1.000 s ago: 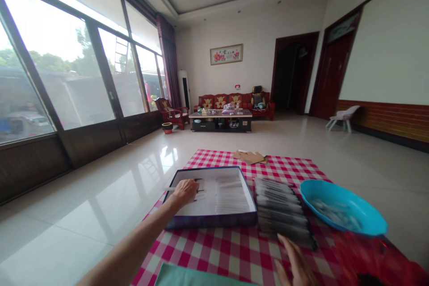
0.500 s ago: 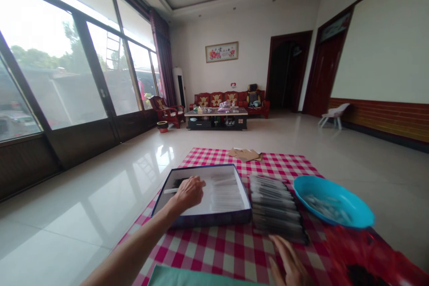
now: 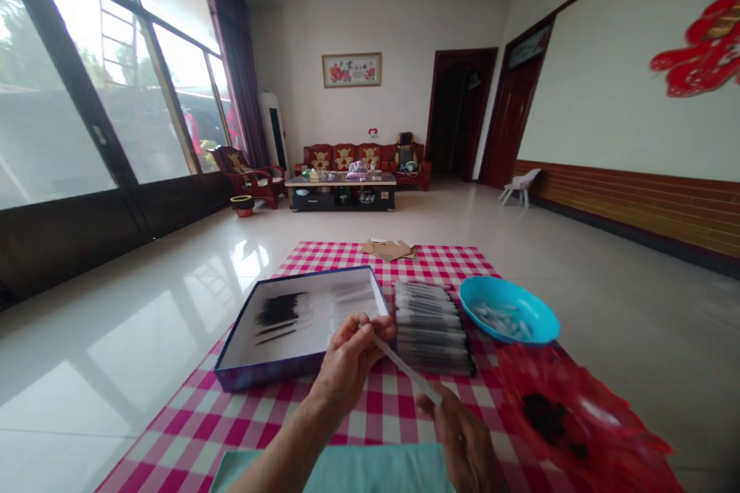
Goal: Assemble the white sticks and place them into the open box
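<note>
My left hand [image 3: 354, 354] pinches the upper end of a slim, whitish pen barrel [image 3: 401, 364], in front of a shallow box. My right hand [image 3: 467, 439], a little blurred, is closed round the lower end of the same barrel, so it slants between both hands. Inside the box [image 3: 234, 379] lie black, thin pen refills [image 3: 280, 312] on the left and pale, clear sticks [image 3: 350, 299] on the right, partly behind my left hand. Beside the box is a row of translucent pens [image 3: 433, 327] with dark ends.
A blue bowl [image 3: 549, 316] with small clear pieces stands at right. Nearer lies a red plastic bag [image 3: 613, 416] holding small black parts. Brown cardboard pieces [image 3: 390, 249] are at the far edge of the checked cloth [image 3: 190, 431]; a green cloth [image 3: 375, 470] lies closest to me.
My left hand has come from over the box to the right, carrying the pen barrel. My right hand has gripped its other end. The view has turned right.
</note>
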Action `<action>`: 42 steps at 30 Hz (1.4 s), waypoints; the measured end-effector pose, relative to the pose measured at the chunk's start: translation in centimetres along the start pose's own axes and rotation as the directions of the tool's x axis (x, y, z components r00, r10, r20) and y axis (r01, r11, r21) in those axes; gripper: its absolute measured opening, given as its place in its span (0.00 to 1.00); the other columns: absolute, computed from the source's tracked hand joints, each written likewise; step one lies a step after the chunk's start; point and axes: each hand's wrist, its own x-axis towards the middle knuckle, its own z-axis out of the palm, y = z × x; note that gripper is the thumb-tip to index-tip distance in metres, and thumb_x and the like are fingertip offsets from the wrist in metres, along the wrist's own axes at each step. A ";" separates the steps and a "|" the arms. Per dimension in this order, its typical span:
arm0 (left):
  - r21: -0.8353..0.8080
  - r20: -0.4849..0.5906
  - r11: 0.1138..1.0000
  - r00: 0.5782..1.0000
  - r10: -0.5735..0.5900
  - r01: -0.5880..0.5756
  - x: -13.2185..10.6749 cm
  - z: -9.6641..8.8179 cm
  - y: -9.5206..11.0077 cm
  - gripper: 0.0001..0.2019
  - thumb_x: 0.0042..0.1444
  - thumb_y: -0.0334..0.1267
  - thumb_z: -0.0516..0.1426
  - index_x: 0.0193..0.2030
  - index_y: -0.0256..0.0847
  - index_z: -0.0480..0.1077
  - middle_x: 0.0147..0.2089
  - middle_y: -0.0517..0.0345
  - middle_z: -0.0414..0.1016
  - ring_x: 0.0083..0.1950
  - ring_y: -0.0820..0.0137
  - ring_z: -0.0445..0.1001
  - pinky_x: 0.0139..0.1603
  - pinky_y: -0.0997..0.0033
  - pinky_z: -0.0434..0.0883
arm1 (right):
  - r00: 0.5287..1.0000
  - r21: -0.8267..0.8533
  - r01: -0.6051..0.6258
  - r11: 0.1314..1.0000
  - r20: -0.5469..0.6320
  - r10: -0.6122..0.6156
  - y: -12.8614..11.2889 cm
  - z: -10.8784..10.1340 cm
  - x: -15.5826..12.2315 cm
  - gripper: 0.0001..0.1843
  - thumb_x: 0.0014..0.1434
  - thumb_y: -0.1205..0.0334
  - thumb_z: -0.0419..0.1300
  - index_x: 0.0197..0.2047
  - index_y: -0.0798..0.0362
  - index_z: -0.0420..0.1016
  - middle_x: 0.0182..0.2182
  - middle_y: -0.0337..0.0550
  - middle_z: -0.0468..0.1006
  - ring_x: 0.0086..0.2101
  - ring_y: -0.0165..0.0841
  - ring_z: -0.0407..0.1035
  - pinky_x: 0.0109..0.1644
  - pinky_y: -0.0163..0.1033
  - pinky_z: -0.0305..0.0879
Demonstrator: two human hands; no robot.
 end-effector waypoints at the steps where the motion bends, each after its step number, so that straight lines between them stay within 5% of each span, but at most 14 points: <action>1: -0.004 -0.021 1.000 1.000 -0.006 0.006 0.0 -0.4 -0.4 0.16 0.47 0.39 0.63 0.36 0.41 0.60 0.43 0.54 0.76 0.44 0.67 0.75 0.47 0.66 0.69 | 0.998 0.070 -0.061 0.996 -0.024 0.063 -0.4 0.2 -0.1 0.19 0.63 0.51 0.48 0.48 0.52 0.72 0.36 0.48 0.81 0.37 0.38 0.76 0.40 0.37 0.73; 5: 0.095 -0.075 0.995 0.997 0.021 -0.014 -0.6 -1.3 -1.5 0.15 0.47 0.41 0.63 0.35 0.41 0.62 0.44 0.53 0.75 0.43 0.66 0.75 0.44 0.67 0.70 | 0.972 0.265 -0.186 0.946 -0.089 0.216 -1.4 0.5 0.4 0.21 0.58 0.47 0.54 0.47 0.52 0.71 0.31 0.43 0.80 0.30 0.35 0.74 0.36 0.37 0.71; 7: 0.257 -0.049 0.965 0.997 0.067 -0.053 -1.0 -1.7 -2.1 0.12 0.50 0.43 0.61 0.35 0.40 0.64 0.42 0.53 0.75 0.40 0.67 0.75 0.40 0.68 0.71 | 0.960 0.313 -0.231 0.921 -0.081 0.269 -1.5 0.4 1.0 0.19 0.56 0.47 0.56 0.43 0.52 0.72 0.27 0.41 0.78 0.26 0.33 0.71 0.31 0.35 0.69; 9: 0.530 0.035 0.836 0.989 0.146 -0.142 -1.4 -2.1 -2.5 0.09 0.54 0.42 0.57 0.34 0.39 0.66 0.39 0.53 0.76 0.36 0.67 0.74 0.38 0.68 0.70 | 0.940 0.349 -0.289 0.891 -0.074 0.334 -1.5 0.3 1.5 0.17 0.55 0.46 0.57 0.38 0.52 0.73 0.24 0.39 0.77 0.24 0.32 0.69 0.29 0.35 0.67; 10: 0.683 0.103 0.696 0.973 0.207 -0.220 -1.7 -2.2 -2.7 0.07 0.55 0.41 0.56 0.34 0.40 0.68 0.39 0.53 0.76 0.37 0.66 0.74 0.39 0.67 0.70 | 0.929 0.361 -0.316 0.877 -0.069 0.363 -1.5 0.2 1.6 0.17 0.54 0.46 0.58 0.36 0.52 0.73 0.22 0.39 0.76 0.24 0.33 0.69 0.28 0.34 0.66; 12: 0.885 0.279 0.275 0.900 0.334 -0.376 -2.2 -2.2 -2.9 0.06 0.57 0.36 0.53 0.39 0.41 0.71 0.45 0.50 0.74 0.44 0.61 0.72 0.46 0.60 0.68 | 0.917 0.363 -0.351 0.863 -0.053 0.395 -1.4 0.2 1.8 0.17 0.54 0.45 0.58 0.32 0.52 0.73 0.21 0.39 0.75 0.24 0.33 0.68 0.28 0.35 0.64; 14: 0.896 0.440 -0.142 0.800 0.408 -0.420 -2.6 -1.9 -3.0 0.12 0.57 0.32 0.53 0.46 0.44 0.71 0.55 0.46 0.67 0.56 0.54 0.65 0.54 0.51 0.62 | 0.916 0.346 -0.360 0.866 -0.045 0.399 -1.5 0.2 1.8 0.19 0.55 0.45 0.56 0.28 0.52 0.73 0.21 0.40 0.74 0.24 0.33 0.68 0.28 0.35 0.63; 16: 0.851 0.507 -0.377 0.757 0.413 -0.365 -2.8 -1.3 -2.9 0.17 0.56 0.31 0.54 0.52 0.46 0.68 0.61 0.44 0.60 0.63 0.49 0.55 0.56 0.45 0.58 | 0.915 0.328 -0.364 0.872 -0.047 0.400 -1.4 0.2 1.8 0.20 0.56 0.44 0.55 0.27 0.52 0.72 0.21 0.41 0.74 0.24 0.33 0.67 0.29 0.35 0.63; 18: 0.837 0.482 -0.472 0.781 0.398 -0.276 -2.8 -0.7 -2.8 0.18 0.55 0.31 0.55 0.53 0.48 0.68 0.62 0.44 0.57 0.65 0.45 0.51 0.54 0.43 0.59 | 0.912 0.320 -0.371 0.872 -0.055 0.408 -1.3 0.1 1.8 0.20 0.56 0.44 0.55 0.27 0.52 0.72 0.22 0.41 0.75 0.24 0.33 0.67 0.28 0.35 0.62; 23: 0.811 0.457 -0.517 0.848 0.268 -0.274 -3.2 -0.3 -3.1 0.12 0.55 0.34 0.56 0.47 0.49 0.70 0.55 0.50 0.67 0.60 0.49 0.59 0.55 0.43 0.58 | 0.920 0.316 -0.373 0.872 0.008 0.391 -0.8 0.1 1.7 0.17 0.56 0.46 0.55 0.28 0.52 0.71 0.23 0.40 0.74 0.25 0.33 0.67 0.29 0.35 0.62; 26: 0.787 0.512 -0.474 0.847 0.142 -0.395 -3.5 -0.5 -4.7 0.06 0.57 0.32 0.54 0.39 0.46 0.70 0.37 0.57 0.73 0.43 0.63 0.71 0.50 0.56 0.64 | 0.928 0.305 -0.370 0.877 0.070 0.367 -0.7 0.3 1.7 0.17 0.56 0.46 0.56 0.27 0.52 0.70 0.22 0.40 0.73 0.25 0.32 0.66 0.28 0.34 0.62; 28: 0.802 0.506 -0.430 0.854 0.119 -0.416 -3.5 -0.6 -6.0 0.05 0.58 0.31 0.52 0.34 0.44 0.68 0.30 0.60 0.71 0.33 0.68 0.70 0.39 0.67 0.66 | 0.930 0.306 -0.366 0.879 0.075 0.361 -0.7 0.3 1.7 0.17 0.55 0.47 0.57 0.26 0.52 0.69 0.22 0.39 0.72 0.25 0.32 0.66 0.28 0.33 0.62; 36: 0.850 0.524 -0.211 0.810 0.262 -0.482 -2.6 -2.3 -8.8 0.06 0.60 0.33 0.51 0.32 0.41 0.65 0.27 0.60 0.70 0.30 0.71 0.70 0.32 0.74 0.64 | 0.948 0.191 -0.318 0.929 0.041 0.316 -0.1 0.1 1.8 0.15 0.55 0.48 0.57 0.27 0.51 0.69 0.23 0.36 0.66 0.26 0.31 0.61 0.28 0.32 0.60; 42: 0.855 0.519 -0.204 0.785 0.339 -0.477 -2.2 -3.5 -8.9 0.07 0.60 0.37 0.52 0.31 0.40 0.65 0.28 0.59 0.68 0.31 0.71 0.69 0.33 0.74 0.65 | 0.950 0.146 -0.312 0.939 0.044 0.309 0.5 0.4 1.8 0.16 0.56 0.48 0.56 0.27 0.52 0.67 0.22 0.35 0.61 0.26 0.30 0.57 0.28 0.32 0.56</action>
